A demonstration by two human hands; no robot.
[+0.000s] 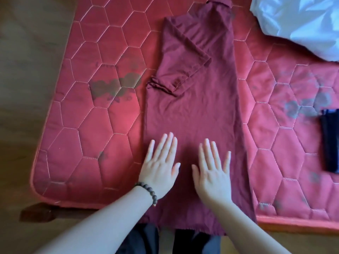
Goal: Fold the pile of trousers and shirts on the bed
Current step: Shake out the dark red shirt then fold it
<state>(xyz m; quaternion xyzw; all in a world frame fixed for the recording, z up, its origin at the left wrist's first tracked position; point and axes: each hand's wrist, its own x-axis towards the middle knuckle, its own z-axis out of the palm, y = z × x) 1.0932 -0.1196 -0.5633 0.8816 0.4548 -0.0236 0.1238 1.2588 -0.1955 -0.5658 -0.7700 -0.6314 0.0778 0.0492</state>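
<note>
Both hands, left (159,167) and right (212,175), lie flat, fingers straight, pressing a maroon shirt (198,99) folded lengthwise on the bed (82,107). White cloth (300,24) far beyond the right hand remains unfolded.

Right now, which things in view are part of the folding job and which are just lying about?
Job:
- maroon shirt, folded lengthwise, sleeves tucked in
- left hand and right hand, flat on its lower part
- white garment, crumpled, top right
- dark folded item, right edge; probably already done

Lying about:
- mattress, stained
- bracelet on left wrist
- brown object on floor, unclear
</note>
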